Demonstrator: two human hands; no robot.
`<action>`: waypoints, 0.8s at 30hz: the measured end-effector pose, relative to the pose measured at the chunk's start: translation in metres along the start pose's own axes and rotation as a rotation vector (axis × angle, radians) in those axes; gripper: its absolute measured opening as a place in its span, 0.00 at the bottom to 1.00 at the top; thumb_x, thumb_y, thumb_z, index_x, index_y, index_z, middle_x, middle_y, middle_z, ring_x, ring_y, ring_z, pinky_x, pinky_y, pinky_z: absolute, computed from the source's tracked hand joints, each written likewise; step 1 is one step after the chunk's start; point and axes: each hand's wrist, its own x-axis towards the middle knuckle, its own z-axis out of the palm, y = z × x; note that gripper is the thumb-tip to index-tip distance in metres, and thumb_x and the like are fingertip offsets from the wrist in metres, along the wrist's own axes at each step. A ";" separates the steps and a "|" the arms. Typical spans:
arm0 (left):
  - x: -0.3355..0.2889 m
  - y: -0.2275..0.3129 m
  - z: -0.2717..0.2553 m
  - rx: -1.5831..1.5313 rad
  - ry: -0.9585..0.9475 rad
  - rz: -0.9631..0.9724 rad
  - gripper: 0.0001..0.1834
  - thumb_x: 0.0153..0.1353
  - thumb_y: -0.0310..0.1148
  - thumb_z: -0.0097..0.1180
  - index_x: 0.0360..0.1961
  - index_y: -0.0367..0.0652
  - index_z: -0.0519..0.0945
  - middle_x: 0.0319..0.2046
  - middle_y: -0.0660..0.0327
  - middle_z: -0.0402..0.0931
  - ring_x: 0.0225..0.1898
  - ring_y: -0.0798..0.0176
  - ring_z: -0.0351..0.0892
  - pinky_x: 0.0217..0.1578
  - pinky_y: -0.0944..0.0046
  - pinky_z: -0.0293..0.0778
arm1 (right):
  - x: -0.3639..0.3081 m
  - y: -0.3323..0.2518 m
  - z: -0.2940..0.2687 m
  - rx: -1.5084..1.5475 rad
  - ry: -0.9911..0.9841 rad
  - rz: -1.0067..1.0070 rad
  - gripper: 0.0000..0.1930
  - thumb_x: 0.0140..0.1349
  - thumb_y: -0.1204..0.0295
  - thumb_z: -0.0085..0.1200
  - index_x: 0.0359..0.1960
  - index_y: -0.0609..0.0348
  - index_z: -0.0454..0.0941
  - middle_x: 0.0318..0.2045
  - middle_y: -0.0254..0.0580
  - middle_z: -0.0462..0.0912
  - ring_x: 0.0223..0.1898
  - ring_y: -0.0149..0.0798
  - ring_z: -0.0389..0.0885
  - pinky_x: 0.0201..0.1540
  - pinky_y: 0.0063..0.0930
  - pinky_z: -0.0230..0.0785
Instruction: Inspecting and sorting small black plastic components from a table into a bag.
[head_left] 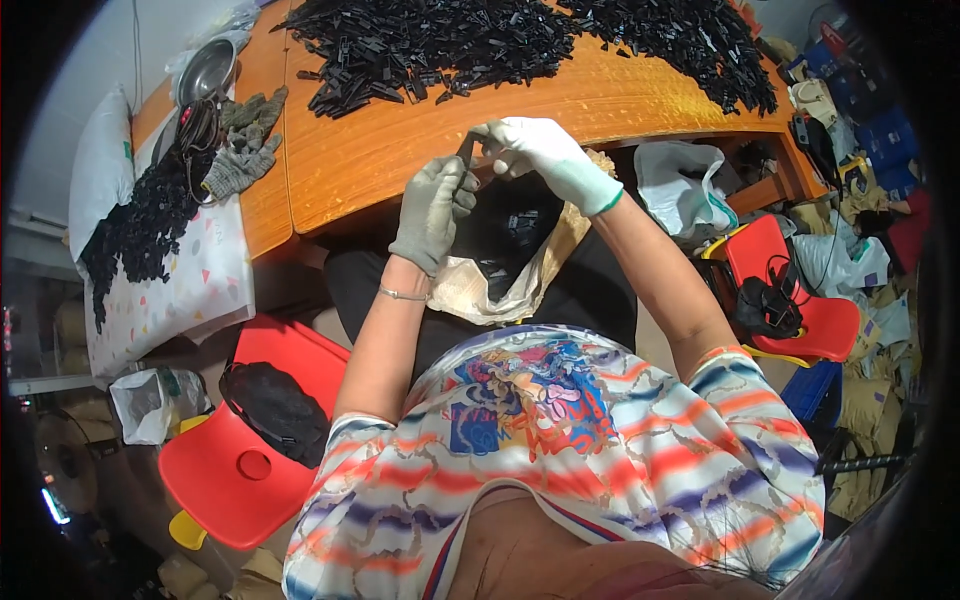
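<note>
Near the bench (370, 165) and the sack (465, 290), we hold a black piece (465, 152): fingers of our left hand (430, 208) grip its lower end, those of our right hand (540, 155) pinch its top.

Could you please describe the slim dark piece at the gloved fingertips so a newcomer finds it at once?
Find the orange-brown wooden table piled with small black pieces. By its near edge are the greyish-gloved left hand and white-gloved right hand. The slim dark piece is raised at their fingertips, unlike the heaped ones.
</note>
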 end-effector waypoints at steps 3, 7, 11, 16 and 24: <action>-0.003 -0.008 0.002 -0.005 -0.056 -0.025 0.08 0.68 0.35 0.50 0.38 0.42 0.73 0.25 0.65 0.72 0.21 0.76 0.65 0.21 0.78 0.62 | 0.002 0.013 0.001 0.021 -0.074 -0.048 0.17 0.62 0.62 0.53 0.47 0.59 0.80 0.32 0.31 0.79 0.28 0.23 0.72 0.32 0.16 0.66; -0.010 -0.021 -0.001 -0.166 -0.199 -0.100 0.09 0.70 0.38 0.47 0.35 0.45 0.71 0.25 0.67 0.70 0.19 0.77 0.64 0.20 0.80 0.60 | -0.003 0.020 0.019 -0.113 0.022 -0.069 0.12 0.61 0.65 0.55 0.32 0.63 0.80 0.23 0.29 0.77 0.23 0.22 0.69 0.27 0.16 0.60; -0.024 -0.043 -0.009 -0.106 -0.135 -0.129 0.11 0.70 0.38 0.46 0.39 0.41 0.72 0.25 0.65 0.71 0.20 0.76 0.63 0.20 0.78 0.60 | 0.007 0.021 0.012 -0.503 -0.105 0.110 0.14 0.56 0.63 0.59 0.20 0.60 0.77 0.15 0.29 0.74 0.20 0.21 0.68 0.24 0.19 0.62; -0.036 -0.055 -0.020 1.226 0.057 0.554 0.16 0.62 0.34 0.51 0.50 0.46 0.76 0.38 0.53 0.80 0.35 0.54 0.81 0.39 0.57 0.75 | 0.049 0.003 0.011 -0.840 0.136 -0.135 0.14 0.58 0.57 0.54 0.25 0.54 0.82 0.21 0.46 0.80 0.24 0.44 0.79 0.31 0.35 0.69; 0.045 0.047 -0.040 1.616 0.432 0.579 0.15 0.62 0.33 0.50 0.50 0.58 0.75 0.39 0.56 0.76 0.39 0.48 0.78 0.38 0.53 0.74 | 0.136 0.020 0.012 -1.440 0.262 -0.609 0.06 0.52 0.72 0.54 0.33 0.53 0.81 0.32 0.50 0.78 0.36 0.52 0.80 0.38 0.41 0.72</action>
